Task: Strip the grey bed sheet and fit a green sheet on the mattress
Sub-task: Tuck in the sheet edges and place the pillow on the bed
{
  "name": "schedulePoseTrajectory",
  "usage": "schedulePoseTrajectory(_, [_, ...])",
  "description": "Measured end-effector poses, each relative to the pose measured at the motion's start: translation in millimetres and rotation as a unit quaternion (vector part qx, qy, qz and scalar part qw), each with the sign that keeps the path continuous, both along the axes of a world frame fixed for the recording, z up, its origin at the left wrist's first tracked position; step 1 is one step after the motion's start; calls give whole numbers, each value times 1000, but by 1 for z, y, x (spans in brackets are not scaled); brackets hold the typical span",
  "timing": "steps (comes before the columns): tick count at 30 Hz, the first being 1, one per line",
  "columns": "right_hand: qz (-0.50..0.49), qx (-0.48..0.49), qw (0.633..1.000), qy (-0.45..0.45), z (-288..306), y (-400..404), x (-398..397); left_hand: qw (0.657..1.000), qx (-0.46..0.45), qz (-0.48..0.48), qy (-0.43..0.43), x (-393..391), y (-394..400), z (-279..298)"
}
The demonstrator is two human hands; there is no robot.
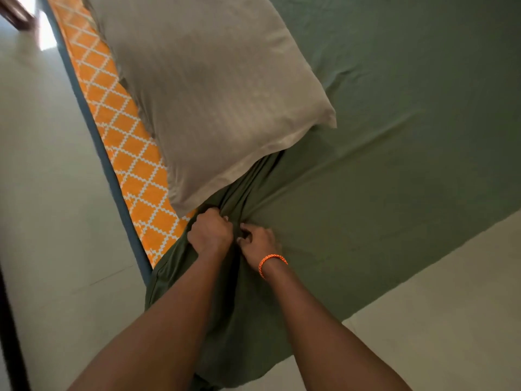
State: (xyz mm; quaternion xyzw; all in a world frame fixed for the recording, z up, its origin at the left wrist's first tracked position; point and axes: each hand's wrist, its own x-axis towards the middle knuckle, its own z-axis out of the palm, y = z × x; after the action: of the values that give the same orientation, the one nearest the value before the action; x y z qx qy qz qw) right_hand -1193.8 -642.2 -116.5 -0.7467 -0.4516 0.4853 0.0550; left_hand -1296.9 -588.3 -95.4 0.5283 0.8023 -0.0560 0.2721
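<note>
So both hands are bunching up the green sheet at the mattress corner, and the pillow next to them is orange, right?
Not quite. Both the left hand and right hand do bunch the green sheet at the corner, but the pillow is grey. The head view shows orange only on the patterned mattress.
</note>
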Motion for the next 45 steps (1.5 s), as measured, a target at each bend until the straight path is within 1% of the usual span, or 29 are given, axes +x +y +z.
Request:
schedulePoseTrajectory(3, [85, -4, 996, -5, 1, -4, 10, 998, 10, 58, 5, 27, -10, 7])
schedulePoseTrajectory(5, [121, 16, 992, 40, 5, -4, 21, 991, 62, 106, 48, 48, -20, 11])
schedulePoseTrajectory(6, [112, 25, 990, 87, 6, -4, 34, 982, 100, 147, 61, 63, -24, 15])
schedulePoseTrajectory(8, [44, 27, 983, 176, 10, -2, 58, 957, 172, 230, 48, 93, -23, 25])
schedulePoseTrajectory(9, [10, 22, 980, 198, 13, 1, 70, 946, 194, 258, 31, 107, -23, 31])
schedulePoseTrajectory(11, [-22, 40, 978, 204, 19, 13, 101, 929, 223, 296, -6, 140, -17, 43])
schedulePoseTrajectory(13, [-36, 64, 980, 182, 24, 28, 133, 919, 235, 315, -30, 170, -12, 50])
schedulePoseTrajectory(15, [-61, 90, 980, 167, 34, 46, 160, 915, 251, 309, -67, 186, -7, 51])
schedulePoseTrajectory(17, [-76, 108, 979, 155, 39, 63, 183, 916, 255, 272, -147, 195, 0, 41])
schedulePoseTrajectory(19, [-59, 126, 983, 124, 36, 80, 198, 923, 217, 221, -229, 198, 2, 17])
schedulePoseTrajectory(20, [-46, 126, 984, 113, 34, 86, 201, 924, 195, 215, -246, 198, -1, 7])
schedulePoseTrajectory(21, [-33, 126, 986, 107, 30, 93, 205, 927, 191, 215, -241, 199, -3, -4])
schedulePoseTrajectory(23, [-10, 128, 987, 101, 26, 105, 209, 927, 221, 220, -211, 204, -7, -11])
schedulePoseTrajectory(25, [29, 86, 993, 69, 23, 112, 210, 919, 266, 228, -179, 210, -8, -9])
schedulePoseTrajectory(27, [99, 16, 995, 20, 16, 109, 209, 911, 299, 232, -160, 212, -7, -5])
schedulePoseTrajectory(28, [120, 3, 993, 2, 12, 108, 209, 907, 315, 232, -156, 210, -5, -3])
schedulePoseTrajectory(29, [122, 20, 992, -11, 7, 105, 210, 901, 334, 232, -152, 208, -1, 1])
schedulePoseTrajectory(30, [101, 67, 992, -20, 7, 103, 212, 891, 358, 237, -146, 206, 3, 6])
schedulePoseTrajectory(31, [55, 138, 989, -28, 7, 104, 213, 877, 384, 253, -140, 203, 11, 11])
schedulePoseTrajectory(32, [4, 214, 976, -38, 12, 106, 214, 857, 411, 281, -131, 201, 21, 19])
schedulePoseTrajectory(33, [-22, 293, 954, -66, 19, 113, 212, 836, 431, 318, -121, 198, 37, 26])
schedulePoseTrajectory(35, [3, 420, 893, -162, 40, 133, 202, 804, 451, 372, -104, 194, 69, 36])
schedulePoseTrajectory(36, [24, 460, 868, -185, 51, 149, 192, 797, 459, 378, -106, 191, 91, 41])
schedulePoseTrajectory(37, [42, 484, 854, -188, 62, 165, 182, 795, 468, 371, -110, 187, 110, 45])
schedulePoseTrajectory(38, [54, 496, 848, -178, 72, 183, 171, 797, 473, 360, -103, 181, 132, 50])
schedulePoseTrajectory(40, [63, 486, 859, -148, 86, 219, 152, 815, 458, 350, -53, 168, 167, 63])
schedulePoseTrajectory(42, [66, 454, 875, -152, 91, 258, 142, 819, 432, 377, -17, 147, 197, 68])
schedulePoseTrajectory(43, [55, 433, 885, -161, 92, 279, 141, 812, 427, 397, -28, 137, 212, 68])
schedulePoseTrajectory(45, [28, 378, 912, -156, 92, 312, 147, 787, 433, 432, -85, 118, 235, 67])
